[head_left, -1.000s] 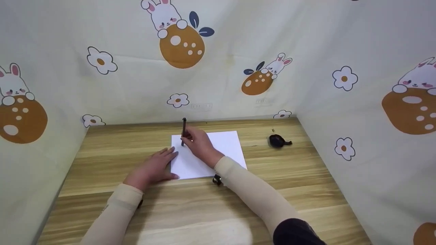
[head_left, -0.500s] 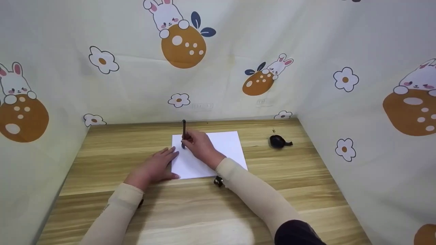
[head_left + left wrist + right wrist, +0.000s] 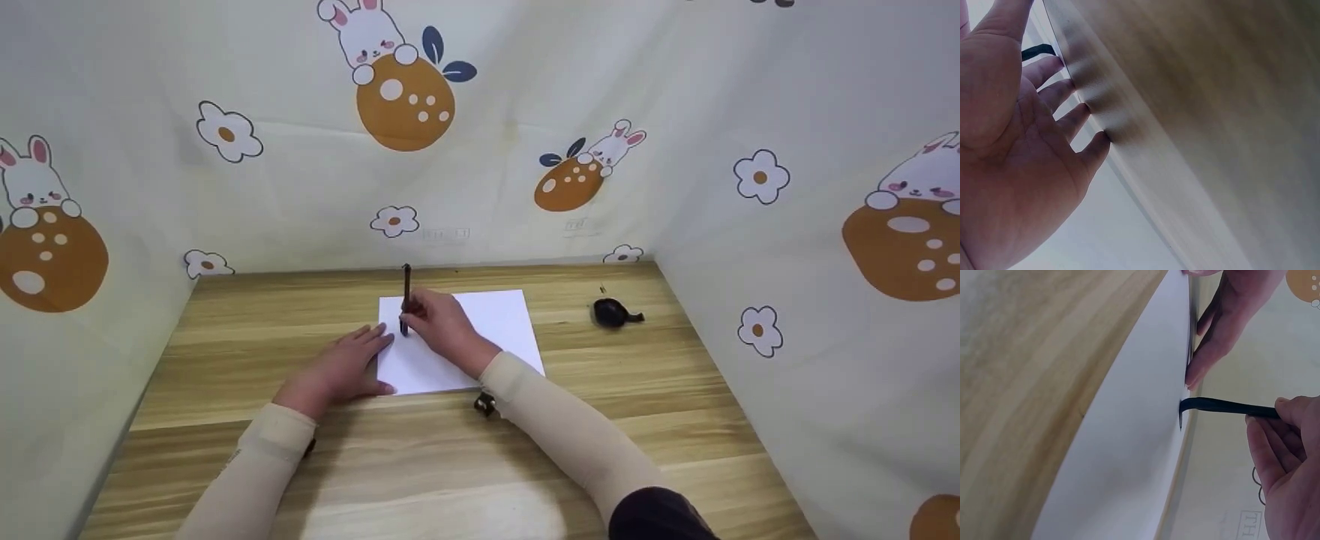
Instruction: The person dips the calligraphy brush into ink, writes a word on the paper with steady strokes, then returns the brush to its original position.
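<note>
A white sheet of paper (image 3: 487, 326) lies on the wooden table. My right hand (image 3: 448, 330) pinches a slim dark brush (image 3: 406, 283) above the paper's left part. In the right wrist view the handle of the brush (image 3: 1230, 407) slants from thumb and fingers, and its dark tip is bent against the sheet. My left hand (image 3: 341, 371) rests at the left edge of the paper with spread, fairly straight fingers, the fingertips and thumb on that edge. The left wrist view shows its palm side and fingertips (image 3: 1100, 138) against the surface.
To the right of the paper sits a small black rounded dish (image 3: 610, 312) with a short handle. Patterned cloth walls (image 3: 300, 180) stand close behind and on both sides of the table (image 3: 420, 457). A small black device (image 3: 485, 404) sits under the right wrist.
My right hand has drawn the brush a short way toward me over the paper, the tip moving down in the head view. The left hand has stayed in place.
</note>
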Tool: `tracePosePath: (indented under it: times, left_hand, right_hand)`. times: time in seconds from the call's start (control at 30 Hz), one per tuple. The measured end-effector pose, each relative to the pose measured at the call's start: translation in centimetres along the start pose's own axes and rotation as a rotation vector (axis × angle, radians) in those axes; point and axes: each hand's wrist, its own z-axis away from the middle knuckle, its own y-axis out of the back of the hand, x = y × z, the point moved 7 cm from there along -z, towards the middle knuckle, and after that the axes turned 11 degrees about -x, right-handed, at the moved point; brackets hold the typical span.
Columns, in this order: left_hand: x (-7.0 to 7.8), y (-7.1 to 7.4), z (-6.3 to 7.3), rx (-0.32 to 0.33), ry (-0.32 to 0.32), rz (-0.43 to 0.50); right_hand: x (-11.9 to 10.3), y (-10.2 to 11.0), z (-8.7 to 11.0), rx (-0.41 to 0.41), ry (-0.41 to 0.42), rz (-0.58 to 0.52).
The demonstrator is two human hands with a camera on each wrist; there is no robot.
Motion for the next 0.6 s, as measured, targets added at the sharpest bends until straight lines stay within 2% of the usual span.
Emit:
tracePosePath:
  times: [0.3, 0.6]
  left_hand:
    - [0.3, 0.2, 0.2, 0.038, -0.038, -0.018]
    - [0.4, 0.3, 0.3, 0.041, -0.039, -0.018]
  right_hand:
    - [-0.2, -0.1, 0.6, -0.009, 0.017, 0.007]
    - [-0.9, -0.2, 1.3, -0.033, 0.037, 0.048]
